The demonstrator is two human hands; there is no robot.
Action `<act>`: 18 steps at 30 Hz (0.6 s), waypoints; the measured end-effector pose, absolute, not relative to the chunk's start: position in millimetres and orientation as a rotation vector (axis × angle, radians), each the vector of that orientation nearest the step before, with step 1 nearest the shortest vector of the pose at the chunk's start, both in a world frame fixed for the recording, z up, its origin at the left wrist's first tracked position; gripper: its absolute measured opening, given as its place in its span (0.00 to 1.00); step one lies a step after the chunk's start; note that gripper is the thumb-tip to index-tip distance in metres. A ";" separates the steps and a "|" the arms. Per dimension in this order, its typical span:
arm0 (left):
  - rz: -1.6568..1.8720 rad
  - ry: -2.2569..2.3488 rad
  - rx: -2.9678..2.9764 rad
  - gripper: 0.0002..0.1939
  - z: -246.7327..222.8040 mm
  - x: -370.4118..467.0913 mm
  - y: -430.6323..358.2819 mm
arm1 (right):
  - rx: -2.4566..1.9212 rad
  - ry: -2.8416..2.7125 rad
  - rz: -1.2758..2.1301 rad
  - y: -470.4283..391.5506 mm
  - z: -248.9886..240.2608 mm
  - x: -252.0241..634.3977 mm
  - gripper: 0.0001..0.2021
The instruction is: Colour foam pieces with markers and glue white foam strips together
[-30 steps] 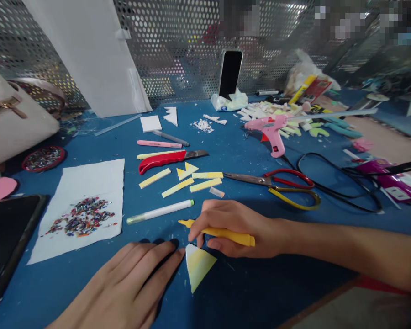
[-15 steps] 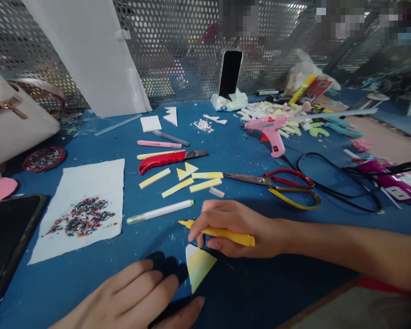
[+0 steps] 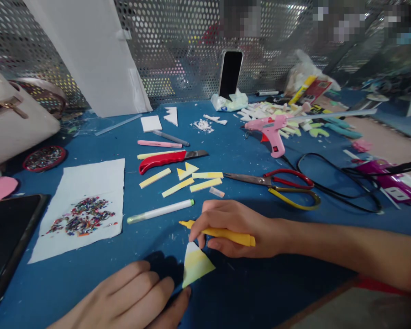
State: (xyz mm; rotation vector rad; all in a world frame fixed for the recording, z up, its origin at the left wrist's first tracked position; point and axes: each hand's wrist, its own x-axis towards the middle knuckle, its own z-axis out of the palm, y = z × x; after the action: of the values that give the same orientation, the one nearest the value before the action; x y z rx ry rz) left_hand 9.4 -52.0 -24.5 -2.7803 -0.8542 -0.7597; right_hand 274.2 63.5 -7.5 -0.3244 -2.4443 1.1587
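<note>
My right hand (image 3: 238, 227) is closed around a yellow marker (image 3: 231, 235), whose bare tip points left above the table. Just below its fingertips lies a triangular card piece (image 3: 197, 265), shaded from white at the top through yellow to pale green. My left hand (image 3: 130, 294) rests on the table with its fingers loosely bent and its thumb apart, the thumb tip at the piece's lower corner. Beyond the hands are a white marker with green ends (image 3: 160, 211), several yellow-coloured strips (image 3: 155, 178) and a small zigzag yellow piece (image 3: 187, 171).
A red-handled knife (image 3: 164, 161) and open scissors (image 3: 253, 179) lie past the strips. Farther right are a pink glue gun (image 3: 272, 130) and its black cable (image 3: 332, 194). Glittery bits cover part of a white sheet (image 3: 99, 178), beside a dark phone (image 3: 13, 242).
The triangular piece has turned slightly and shifted a little left. My left thumb has moved left to its lower corner. My right hand with the marker is almost still.
</note>
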 end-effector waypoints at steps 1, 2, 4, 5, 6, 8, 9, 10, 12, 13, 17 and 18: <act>-0.769 -0.849 -2.771 0.22 -23.7 9.0 -50.7 | -0.323 -2.449 1.157 63.6 -7.4 274.1 0.13; -0.777 -0.857 -2.767 0.21 -22.5 8.9 -49.5 | -0.321 -2.454 1.155 63.7 -7.2 274.0 0.13; -0.787 -0.905 -2.765 0.21 -19.7 9.5 -47.9 | -0.313 -2.460 1.151 63.7 -6.9 273.7 0.13; -0.799 -0.922 -2.764 0.21 -18.2 10.0 -47.2 | -0.311 -2.459 1.150 63.7 -6.7 273.5 0.13; -0.807 -0.936 -2.763 0.21 -16.8 10.5 -46.6 | -0.310 -2.454 1.148 63.5 -6.6 273.4 0.13; -0.785 -0.964 -2.782 0.21 -14.8 10.9 -45.5 | -0.313 -2.437 1.145 63.2 -6.7 273.1 0.13; -0.770 -0.983 -2.791 0.21 -14.4 10.8 -45.0 | -0.314 -2.431 1.147 63.0 -6.8 273.1 0.12; -0.744 -1.013 -2.802 0.21 -14.4 10.3 -44.6 | -0.310 -2.424 1.148 62.9 -6.9 273.1 0.12; -0.705 -1.083 -2.813 0.20 -15.6 8.4 -44.2 | -0.301 -2.416 1.152 62.9 -7.2 273.0 0.12; -0.694 -1.104 -2.818 0.20 -16.7 7.0 -44.1 | -0.294 -2.412 1.156 63.0 -7.2 273.0 0.12; -0.678 -1.135 -2.853 0.19 -20.8 1.2 -43.5 | -0.253 -2.405 1.184 63.2 -6.6 272.7 0.12; -0.676 -1.152 -2.863 0.18 -21.1 0.1 -43.2 | -0.239 -2.405 1.190 63.1 -6.4 272.6 0.12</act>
State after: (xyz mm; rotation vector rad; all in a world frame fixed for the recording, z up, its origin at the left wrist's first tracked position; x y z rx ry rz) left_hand 0.1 -43.2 -21.1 -2.8628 -1.1517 -0.6763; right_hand 272.6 63.1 -6.4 -0.2391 -2.4049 1.1901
